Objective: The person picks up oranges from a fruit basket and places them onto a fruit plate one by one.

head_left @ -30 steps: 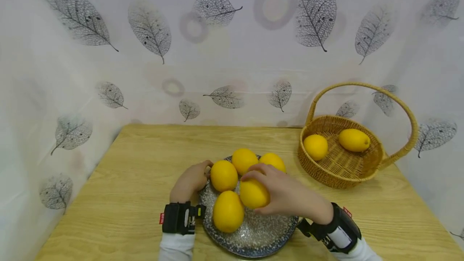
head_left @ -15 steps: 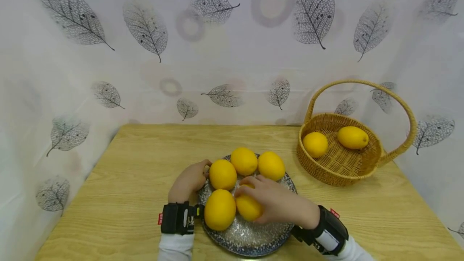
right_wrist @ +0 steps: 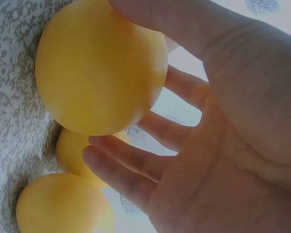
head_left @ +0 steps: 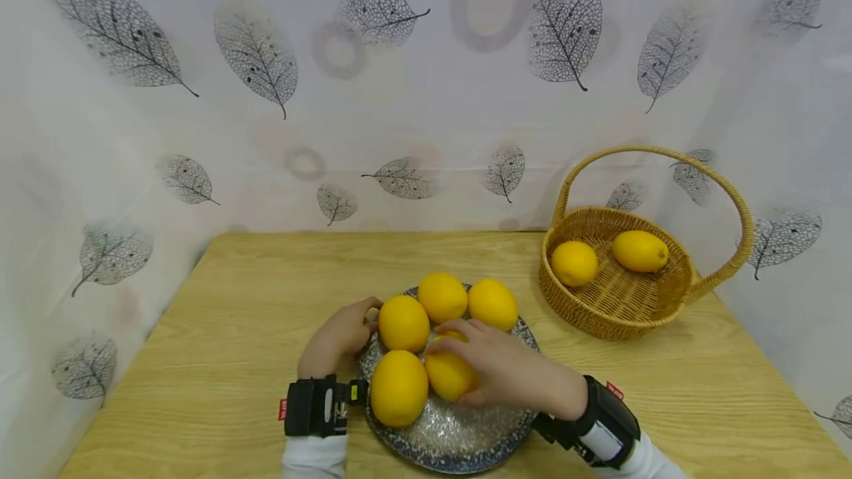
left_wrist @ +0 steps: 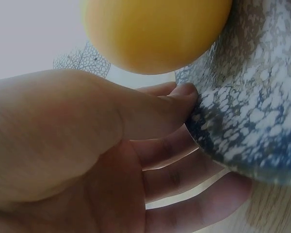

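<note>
A speckled grey plate with a dark blue rim lies on the table. My left hand pinches its left rim, thumb on top and fingers beneath, as the left wrist view shows. Over the plate's middle, my right hand grips a lemon between thumb and fingers. In the right wrist view this lemon sits low against the plate; whether it touches is unclear. Around it on the plate are other lemons: one at the front left, one at the left, and two along the back.
A wicker basket with a tall arched handle stands at the table's back right. Inside it are a lemon at the left and a lemon at the right. A leaf-patterned curtain hangs behind the wooden table.
My right hand has moved slightly left and lower over the plate with the lemon in its grip. The front-left lemon has shifted a little left. My left hand stays at the rim.
</note>
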A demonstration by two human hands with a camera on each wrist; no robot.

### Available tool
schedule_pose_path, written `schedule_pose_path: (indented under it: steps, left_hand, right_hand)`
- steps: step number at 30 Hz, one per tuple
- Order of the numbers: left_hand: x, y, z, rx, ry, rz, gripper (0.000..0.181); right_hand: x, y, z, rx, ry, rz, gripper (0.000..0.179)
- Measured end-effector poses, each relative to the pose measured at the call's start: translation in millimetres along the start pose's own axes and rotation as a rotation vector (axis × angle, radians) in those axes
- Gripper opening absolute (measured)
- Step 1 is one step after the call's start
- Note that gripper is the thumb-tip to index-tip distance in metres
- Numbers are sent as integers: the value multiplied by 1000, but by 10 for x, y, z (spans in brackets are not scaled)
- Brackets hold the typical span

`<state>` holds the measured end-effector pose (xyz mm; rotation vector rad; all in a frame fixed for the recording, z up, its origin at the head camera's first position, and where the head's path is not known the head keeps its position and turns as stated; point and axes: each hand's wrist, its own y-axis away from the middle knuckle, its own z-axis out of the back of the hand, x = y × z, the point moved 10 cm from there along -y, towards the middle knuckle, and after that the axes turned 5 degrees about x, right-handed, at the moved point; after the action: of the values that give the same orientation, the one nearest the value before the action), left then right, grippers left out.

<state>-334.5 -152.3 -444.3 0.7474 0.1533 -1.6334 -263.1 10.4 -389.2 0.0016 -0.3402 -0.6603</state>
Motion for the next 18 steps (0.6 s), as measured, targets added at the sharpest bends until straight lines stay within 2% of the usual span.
schedule_pose_path:
  steps: [18]
  left_hand:
    - [-12,16,2,0,-3,12,37]
  right_hand:
    - [-7,-12,6,18,-17,27,65]
